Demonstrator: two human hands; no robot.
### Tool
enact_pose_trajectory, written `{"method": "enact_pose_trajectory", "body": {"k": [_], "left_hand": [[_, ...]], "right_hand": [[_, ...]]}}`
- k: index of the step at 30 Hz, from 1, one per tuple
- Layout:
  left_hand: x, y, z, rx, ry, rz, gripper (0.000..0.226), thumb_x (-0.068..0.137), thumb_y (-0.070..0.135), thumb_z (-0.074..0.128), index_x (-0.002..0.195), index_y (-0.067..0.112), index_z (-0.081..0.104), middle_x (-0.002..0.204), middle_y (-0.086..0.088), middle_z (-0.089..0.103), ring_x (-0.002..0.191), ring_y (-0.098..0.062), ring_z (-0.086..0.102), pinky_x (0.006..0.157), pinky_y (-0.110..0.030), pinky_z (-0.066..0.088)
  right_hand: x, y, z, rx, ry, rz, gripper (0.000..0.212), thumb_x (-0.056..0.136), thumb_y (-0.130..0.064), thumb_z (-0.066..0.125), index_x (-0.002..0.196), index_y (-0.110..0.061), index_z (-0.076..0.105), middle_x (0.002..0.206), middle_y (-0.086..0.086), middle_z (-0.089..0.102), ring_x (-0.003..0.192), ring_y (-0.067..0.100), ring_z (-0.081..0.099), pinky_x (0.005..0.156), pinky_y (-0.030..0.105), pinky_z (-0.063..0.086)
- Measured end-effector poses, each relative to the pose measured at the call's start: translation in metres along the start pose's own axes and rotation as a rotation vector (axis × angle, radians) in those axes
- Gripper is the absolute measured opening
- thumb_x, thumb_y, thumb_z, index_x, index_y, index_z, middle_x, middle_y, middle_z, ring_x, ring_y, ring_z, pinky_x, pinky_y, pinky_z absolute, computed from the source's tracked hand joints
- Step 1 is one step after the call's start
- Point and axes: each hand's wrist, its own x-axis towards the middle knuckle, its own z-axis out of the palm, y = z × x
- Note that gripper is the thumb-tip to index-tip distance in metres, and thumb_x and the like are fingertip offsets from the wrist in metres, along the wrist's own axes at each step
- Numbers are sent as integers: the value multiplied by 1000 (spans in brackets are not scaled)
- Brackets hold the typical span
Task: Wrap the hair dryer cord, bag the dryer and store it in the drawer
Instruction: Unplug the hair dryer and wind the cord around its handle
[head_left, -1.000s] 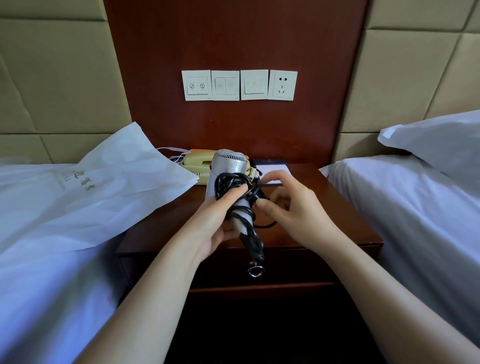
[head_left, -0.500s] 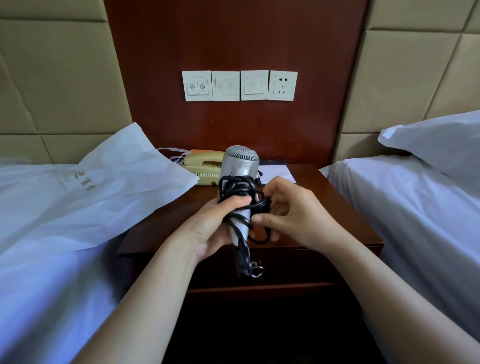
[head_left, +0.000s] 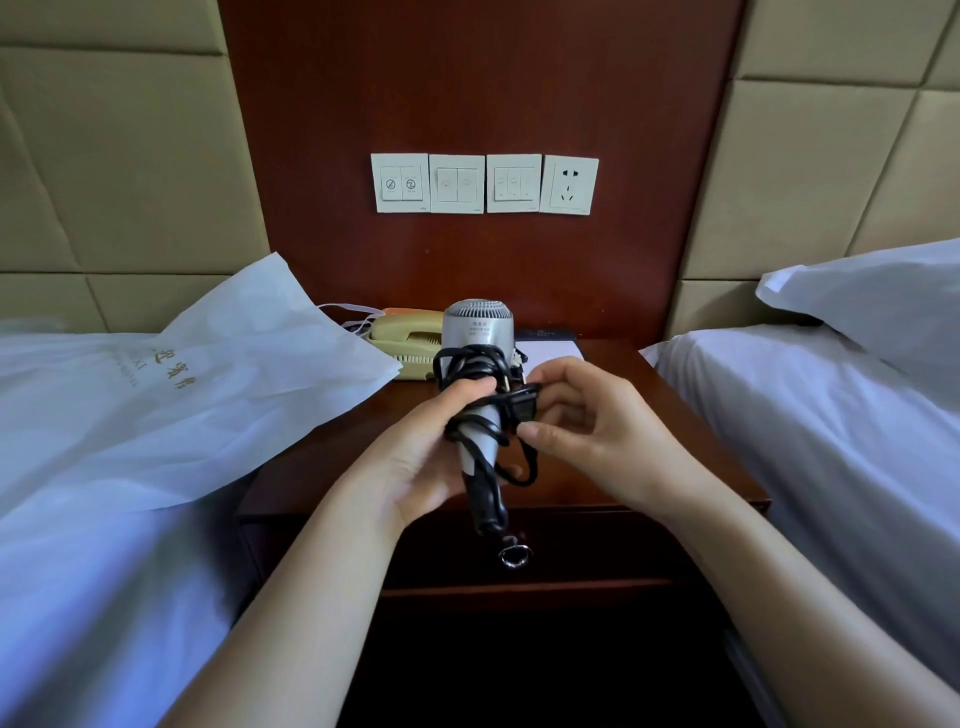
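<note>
A silver hair dryer (head_left: 478, 332) stands upright above the dark wooden nightstand (head_left: 322, 467), its black cord (head_left: 470, 361) coiled around the handle. My left hand (head_left: 431, 457) grips the handle with the thumb pressed on the coils. My right hand (head_left: 597, 431) pinches the black plug end of the cord (head_left: 519, 402) just right of the handle. A white bag with gold lettering (head_left: 171, 384) lies on the left bed, overlapping the nightstand's corner. The drawer below is closed, with a metal ring pull (head_left: 514, 555) on its front.
A beige telephone (head_left: 405, 338) and a white notepad (head_left: 550, 351) sit at the back of the nightstand. Switches and a socket (head_left: 569, 184) are on the red wall panel. White beds flank both sides, with a pillow (head_left: 872, 306) on the right.
The dryer has turned more upright and shifted slightly right. My right hand has brought the plug end of the cord close against the wrapped handle.
</note>
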Motion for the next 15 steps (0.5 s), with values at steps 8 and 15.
{"method": "enact_pose_trajectory", "body": {"k": [8, 15], "left_hand": [[2, 4, -11, -148, -235, -172, 54, 81, 32, 63, 133, 20, 55, 121, -2, 58, 81, -16, 65, 84, -44, 45], [3, 3, 16, -153, -81, -164, 72, 73, 21, 75, 138, 16, 46, 82, 4, 68, 72, -4, 67, 64, -29, 55]], "right_hand": [[-9, -11, 1, -273, 73, -191, 31, 73, -31, 69, 92, -39, 46, 74, -7, 65, 69, 17, 59, 69, 29, 47], [-7, -10, 7, -245, 310, -302, 22, 78, -20, 67, 78, -27, 47, 63, -13, 58, 63, 4, 56, 61, 8, 40]]}}
